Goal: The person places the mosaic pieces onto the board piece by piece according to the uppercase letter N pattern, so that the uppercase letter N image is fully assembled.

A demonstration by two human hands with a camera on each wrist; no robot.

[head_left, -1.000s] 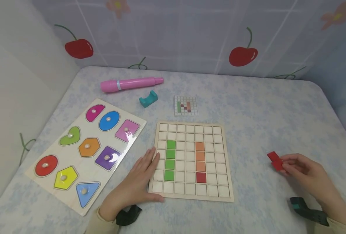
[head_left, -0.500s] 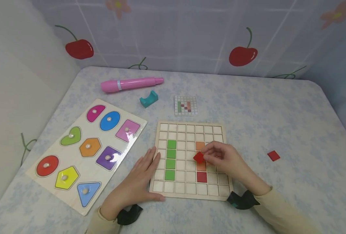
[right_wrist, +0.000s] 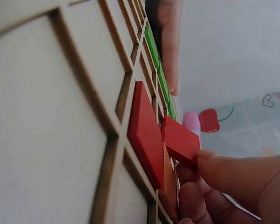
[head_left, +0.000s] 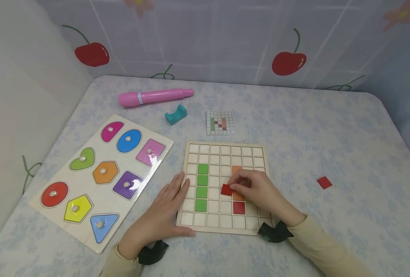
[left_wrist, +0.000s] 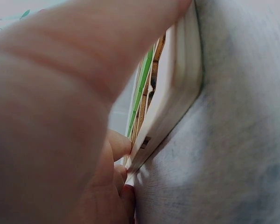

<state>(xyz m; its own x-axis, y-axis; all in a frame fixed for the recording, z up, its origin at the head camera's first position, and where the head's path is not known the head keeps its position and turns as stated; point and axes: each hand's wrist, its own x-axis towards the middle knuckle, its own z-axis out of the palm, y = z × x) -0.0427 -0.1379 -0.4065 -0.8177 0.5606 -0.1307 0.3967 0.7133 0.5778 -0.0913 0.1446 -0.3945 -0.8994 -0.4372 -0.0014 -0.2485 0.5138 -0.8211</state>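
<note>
My right hand [head_left: 255, 188] pinches a red square tile [head_left: 226, 189] between thumb and fingers, just left of the orange tiles [head_left: 238, 196]. In the right wrist view this held tile [right_wrist: 181, 140] is tilted over the grid, near a red tile [right_wrist: 145, 135] set in a cell. Along the left edge of the wooden grid board [head_left: 225, 231] lies my left hand [head_left: 159, 211], its fingers extended and its thumb at the front corner. A column of green tiles [head_left: 202, 180] fills cells on the board's left side. Another red tile [head_left: 324, 182] lies loose on the table to the right.
Behind the board lies a small printed grid card [head_left: 220, 123] with coloured squares. A shape puzzle board [head_left: 87, 200] with knobbed pieces is at the left. Farther back are a teal curved block [head_left: 176, 115] and a pink pen-like stick [head_left: 156, 97].
My right hand has carried one red tile left from the table to the board, then slightly lower and left over the grid. One red tile stayed behind on the table. The left hand stays put.
</note>
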